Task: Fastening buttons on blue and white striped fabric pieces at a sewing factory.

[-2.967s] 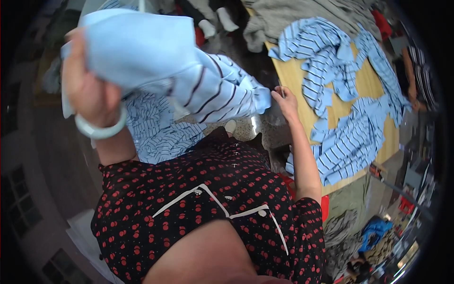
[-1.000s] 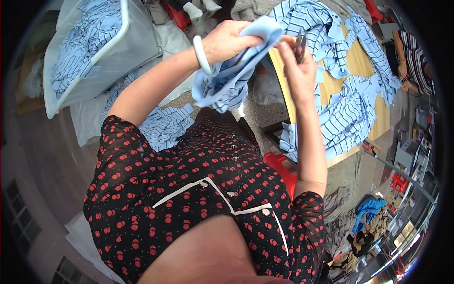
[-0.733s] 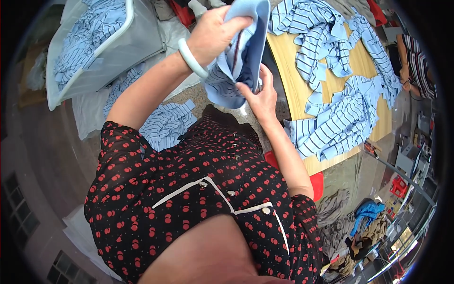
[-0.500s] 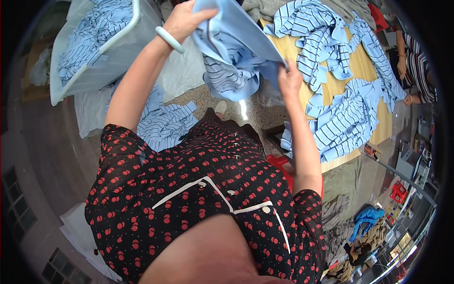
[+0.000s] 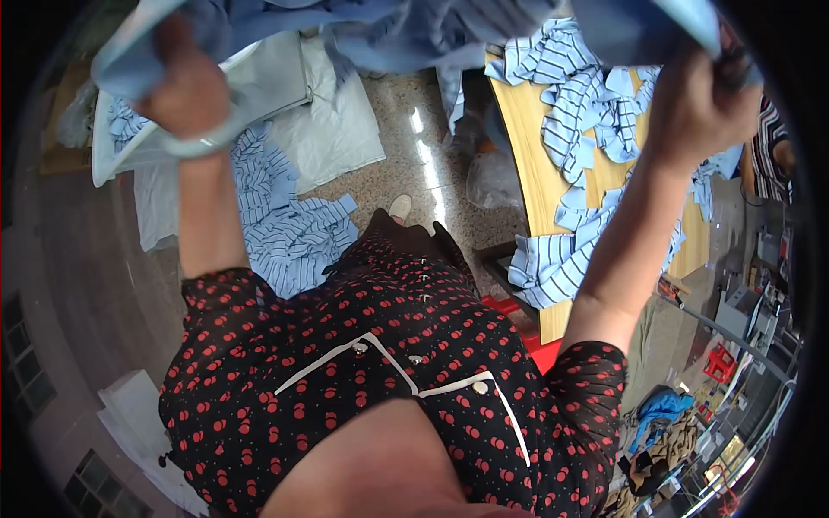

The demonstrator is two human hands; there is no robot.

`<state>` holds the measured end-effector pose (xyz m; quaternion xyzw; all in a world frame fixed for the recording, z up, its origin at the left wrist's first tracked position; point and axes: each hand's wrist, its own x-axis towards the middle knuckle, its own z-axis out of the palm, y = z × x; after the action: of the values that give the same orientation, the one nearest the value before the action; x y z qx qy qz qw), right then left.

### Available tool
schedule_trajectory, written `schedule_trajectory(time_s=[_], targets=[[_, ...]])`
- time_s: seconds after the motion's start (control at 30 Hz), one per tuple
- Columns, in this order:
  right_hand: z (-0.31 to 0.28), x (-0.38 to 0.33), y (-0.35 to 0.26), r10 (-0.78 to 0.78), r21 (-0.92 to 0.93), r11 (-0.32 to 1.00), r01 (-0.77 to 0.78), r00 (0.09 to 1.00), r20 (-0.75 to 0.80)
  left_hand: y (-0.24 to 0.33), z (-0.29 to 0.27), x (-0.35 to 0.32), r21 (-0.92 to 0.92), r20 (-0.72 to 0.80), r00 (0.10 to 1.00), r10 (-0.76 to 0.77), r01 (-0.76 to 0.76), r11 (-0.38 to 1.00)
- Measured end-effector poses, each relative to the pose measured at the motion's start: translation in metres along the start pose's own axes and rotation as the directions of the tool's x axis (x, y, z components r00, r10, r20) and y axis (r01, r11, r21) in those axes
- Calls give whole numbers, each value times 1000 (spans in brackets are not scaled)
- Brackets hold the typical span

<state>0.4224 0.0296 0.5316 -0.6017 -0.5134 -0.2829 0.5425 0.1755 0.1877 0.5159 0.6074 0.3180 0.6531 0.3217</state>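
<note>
Both arms are raised, with a light blue garment (image 5: pixel 406 30) stretched between them across the far edge of the view, above the floor and the left end of the wooden surface (image 5: pixel 531 147). The left hand (image 5: pixel 186 91) is clenched on the cloth's left end, a pale bangle (image 5: pixel 203 142) at its wrist; the right hand (image 5: pixel 699 108) grasps the right end (something dark may sit in that fist too, I cannot tell). This looks like the spreading-out step: the piece is held open for turning or inspecting. Striped blue pieces (image 5: pixel 587 129) lie heaped on the surface at right, and more (image 5: pixel 289 233) on the floor at left beside a white bin (image 5: pixel 259 73). The next move probably calls for lowering the cloth evenly, keeping both ends taut.
</note>
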Motion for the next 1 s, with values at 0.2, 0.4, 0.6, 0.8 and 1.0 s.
schedule_trajectory(time_s=[0.2,0.4,0.6,0.8,1.0], targets=[[20,-295,26,267,-205,941,-269,215,939,-205,-119,-165,546,836,137,-531,-311,778],[43,-178,83,410,-412,902,-133,565,716,-217,-45,-35,477,717,655,-236,-214,853],[46,-184,46,387,-384,907,-174,705,594,-234,-25,-45,582,658,688,-306,-208,786],[-9,-137,-1,535,-157,842,-516,765,357,-140,-19,-48,220,415,909,-38,-59,974],[-2,-163,-14,405,-68,900,-431,766,499,-110,15,-85,-30,730,684,19,4,1000]])
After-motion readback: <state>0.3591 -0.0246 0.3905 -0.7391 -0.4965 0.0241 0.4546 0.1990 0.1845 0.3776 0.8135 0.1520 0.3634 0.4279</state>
